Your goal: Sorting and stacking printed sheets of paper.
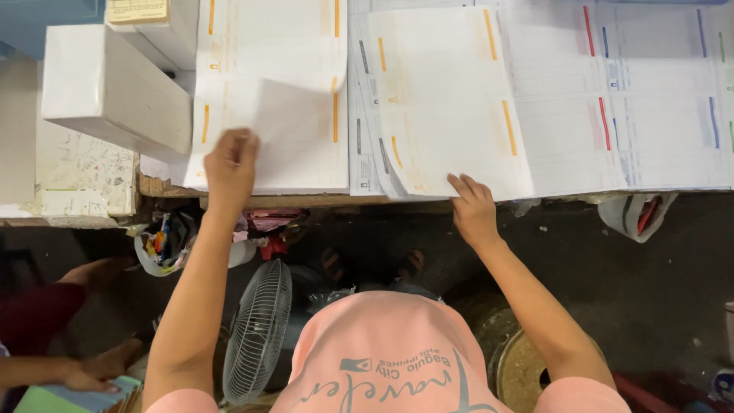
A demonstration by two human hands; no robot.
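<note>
Four stacks of printed sheets (271, 92) (orange, grey, orange, multicoloured), one fan (258, 329).

Both hands (229, 164) (474, 206) on printed sheets (451, 99)

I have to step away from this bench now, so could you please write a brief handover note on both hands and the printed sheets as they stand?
Left hand: pinching the lifted corner of the top orange-marked sheet on the left stack.
Right hand: fingertips flat on the near edge of the loose orange-marked sheet, which lies skewed on the middle stack.
Red-and-blue-marked stack: to the right, untouched by either hand.
Done: one sheet lies on the middle stack.
Left: the sheet in the left hand is only partly lifted, and its stack looks thick.
Nearby: another person's hands at lower left, a fan below the bench.
</note>
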